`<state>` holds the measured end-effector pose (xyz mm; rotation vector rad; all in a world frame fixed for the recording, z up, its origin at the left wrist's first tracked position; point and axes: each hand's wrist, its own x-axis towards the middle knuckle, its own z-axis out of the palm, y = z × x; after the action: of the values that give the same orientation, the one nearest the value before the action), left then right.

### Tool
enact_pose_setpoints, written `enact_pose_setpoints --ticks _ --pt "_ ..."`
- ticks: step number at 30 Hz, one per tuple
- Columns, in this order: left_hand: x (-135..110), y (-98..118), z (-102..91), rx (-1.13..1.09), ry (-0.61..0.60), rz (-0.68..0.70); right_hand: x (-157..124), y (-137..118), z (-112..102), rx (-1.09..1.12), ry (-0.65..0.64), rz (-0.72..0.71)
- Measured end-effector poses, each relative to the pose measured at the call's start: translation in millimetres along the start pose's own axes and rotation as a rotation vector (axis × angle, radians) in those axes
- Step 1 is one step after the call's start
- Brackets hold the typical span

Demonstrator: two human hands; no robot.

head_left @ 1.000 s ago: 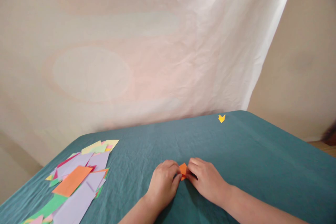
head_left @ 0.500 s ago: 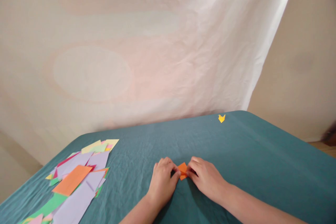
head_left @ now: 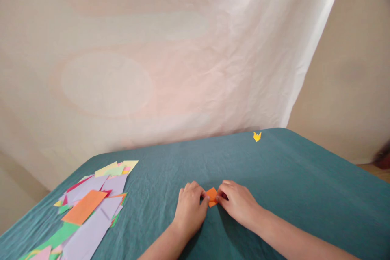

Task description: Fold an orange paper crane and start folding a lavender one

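A small folded piece of orange paper [head_left: 212,196] is between my two hands, near the middle front of the table. My left hand [head_left: 191,207] pinches its left edge between thumb and fingers. On the other side, my right hand [head_left: 237,203] grips the right edge with its fingertips. A crease runs across the paper. Fingers cover both of its ends, so its full outline is hidden.
Loose coloured paper sheets [head_left: 88,219] are heaped on the left of the green-clothed table [head_left: 170,166], an orange sheet [head_left: 84,207] on top. A small yellow folded paper bird [head_left: 257,137] sits near the far edge. Behind hangs a pale cloth [head_left: 183,69].
Both hands stay in nearly the same place, still pinching the orange paper. The paper's creased lower part looks slightly flatter, and the fingers have shifted only a little.
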<state>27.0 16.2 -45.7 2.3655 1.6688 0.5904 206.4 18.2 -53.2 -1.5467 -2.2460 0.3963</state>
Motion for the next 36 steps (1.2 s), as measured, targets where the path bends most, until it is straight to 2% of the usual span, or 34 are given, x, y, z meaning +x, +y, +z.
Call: enact_pose_setpoints --ticks 21,29,36 --pt "7 -4 3.2 0.019 -0.027 -0.048 3 3 0 0.029 0.028 0.05" --pt "5 -10 -0.2 -0.1 -0.027 -0.005 1 6 2 0.077 0.063 0.033" --pt "6 -11 -1.8 -0.141 -0.034 -0.024 2 4 1 0.118 0.056 0.055"
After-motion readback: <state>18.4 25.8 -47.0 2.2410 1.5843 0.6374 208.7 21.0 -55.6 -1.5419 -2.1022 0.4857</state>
